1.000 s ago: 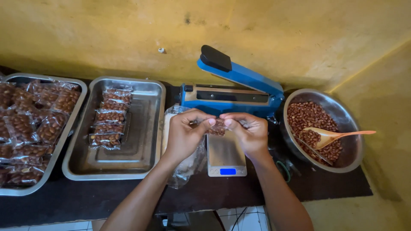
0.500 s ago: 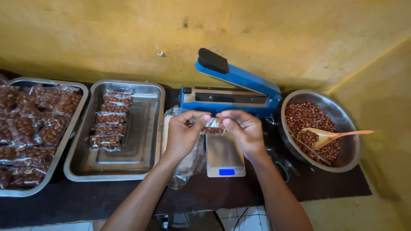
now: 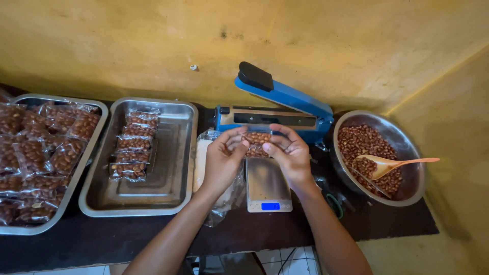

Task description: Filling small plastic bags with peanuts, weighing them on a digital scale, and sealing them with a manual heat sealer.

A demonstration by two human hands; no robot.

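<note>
So we've got our left hand [image 3: 222,162] and right hand [image 3: 290,153] pinching a small peanut bag [image 3: 256,143] over the scale [image 3: 268,185]; sealer [image 3: 277,109] at 12 o'clock, unsealed yet; trays [image 3: 175,153] at 9 hold finished packs.

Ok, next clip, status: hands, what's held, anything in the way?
Left hand and right hand both pinching the small clear bag of peanuts. Bag held above the scale, in front of the open blue heat sealer. Nothing between bag and sealer.

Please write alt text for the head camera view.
Both hands, left hand and right hand, hold a small clear bag of peanuts above a small scale, before a blue heat sealer.
</note>
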